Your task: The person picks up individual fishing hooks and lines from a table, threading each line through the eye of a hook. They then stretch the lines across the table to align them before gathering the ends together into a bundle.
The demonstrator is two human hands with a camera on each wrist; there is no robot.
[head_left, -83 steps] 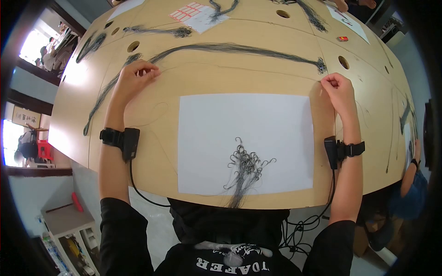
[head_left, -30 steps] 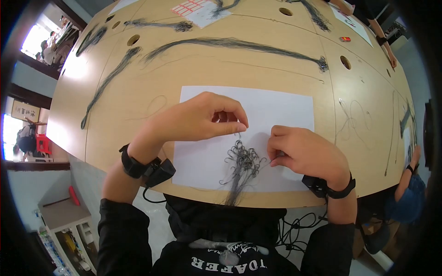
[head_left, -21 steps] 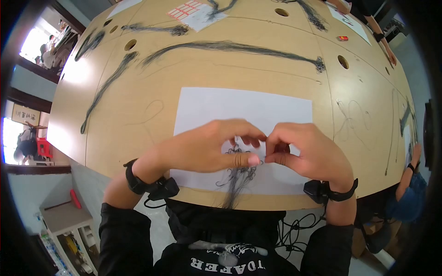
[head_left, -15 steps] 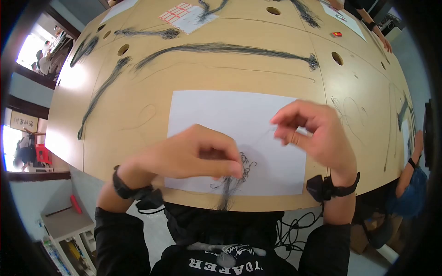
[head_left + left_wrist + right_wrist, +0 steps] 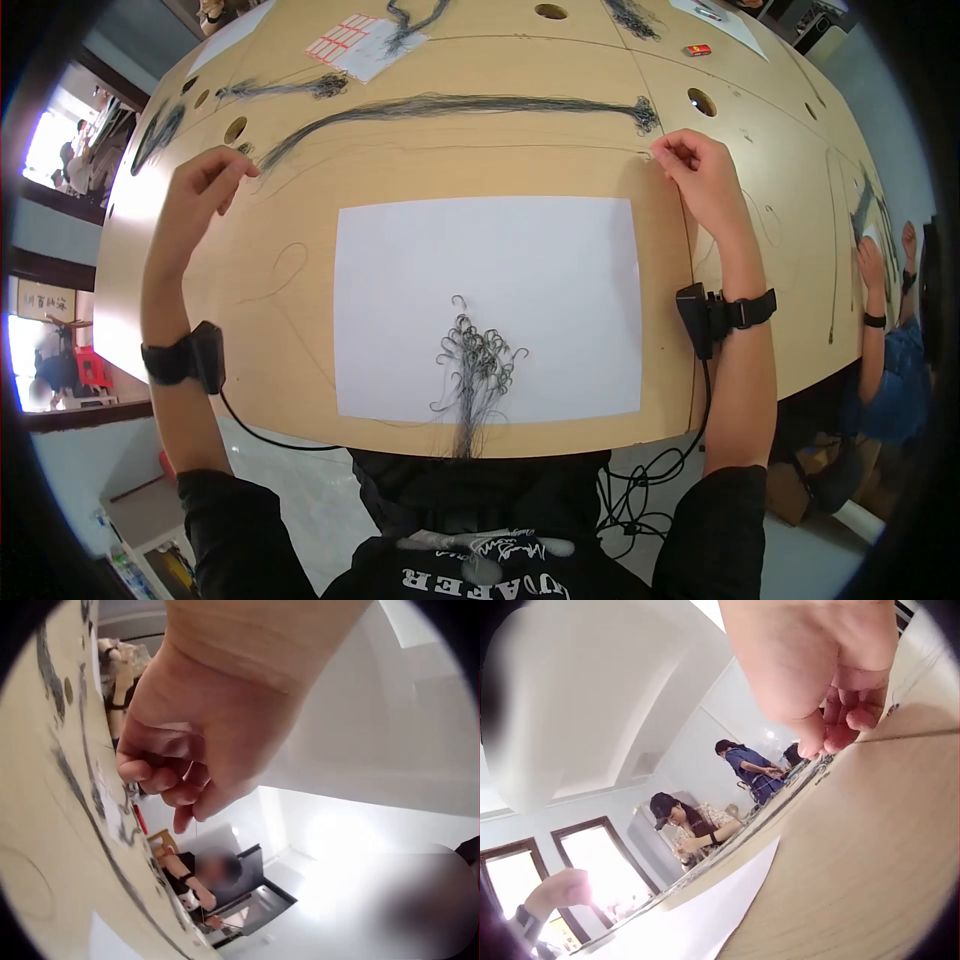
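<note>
In the head view my left hand [image 5: 212, 195] is at the table's upper left, thumb and forefinger pinched together. A fine fishing line [image 5: 197, 832] leaves those fingertips in the left wrist view. My right hand [image 5: 700, 180] pinches the line's other end with thumb and forefinger at the upper right; the tip is hidden in the fingers. Beside these fingertips a small fish hook [image 5: 645, 153] shows, with thin line running left. Between the forearms, a tangled bunch of hooked lines [image 5: 475, 355] lies on a white paper sheet [image 5: 570, 270], its strands trailing over the table's front edge.
A long bundle of dark lines [image 5: 450, 103] lies beyond the hands, its hooks at the right end. Farther back are another bundle [image 5: 280, 88], a red-marked label sheet [image 5: 365, 45] and a small red box [image 5: 697, 49]. Cable holes [image 5: 702, 101] pierce the table [image 5: 500, 180].
From the bunch on the paper, both hands have spread apart and moved to the far side, left hand to the upper left, right hand to the upper right, drawing a line out between them.
</note>
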